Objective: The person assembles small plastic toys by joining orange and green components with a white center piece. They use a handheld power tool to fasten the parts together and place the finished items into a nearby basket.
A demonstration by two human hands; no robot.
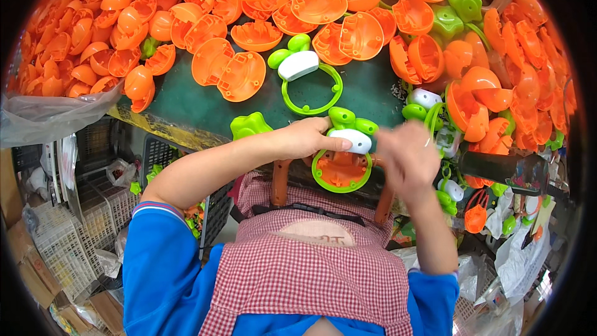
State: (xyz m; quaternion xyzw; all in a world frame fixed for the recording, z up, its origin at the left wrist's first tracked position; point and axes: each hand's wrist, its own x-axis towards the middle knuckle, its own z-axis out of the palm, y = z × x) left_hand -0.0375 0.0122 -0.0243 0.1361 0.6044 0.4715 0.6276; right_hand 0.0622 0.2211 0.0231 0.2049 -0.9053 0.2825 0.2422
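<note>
Near the table's front edge, my left hand (306, 139) grips a toy piece with its thumb on the white plastic part (356, 142). Bright green lobes top this piece, and a green ring (341, 189) hangs below, with an orange shell part (341, 168) showing through it. Just to the right of the piece is my right hand (410, 157), smeared by motion; its fingers look curled, but whether they hold anything is unclear. A similar green ring piece with a white part (298, 65) lies farther back on the table. A green star-shaped piece (250, 126) rests beside my left wrist.
Heaps of orange half shells (249, 0) cover the back and both sides of the green table (205, 112). At the right lie more white-and-green pieces (425, 98) and a dark bar (504, 168). A clear plastic bag (56, 115) hangs at the left; crates (81, 242) stand below.
</note>
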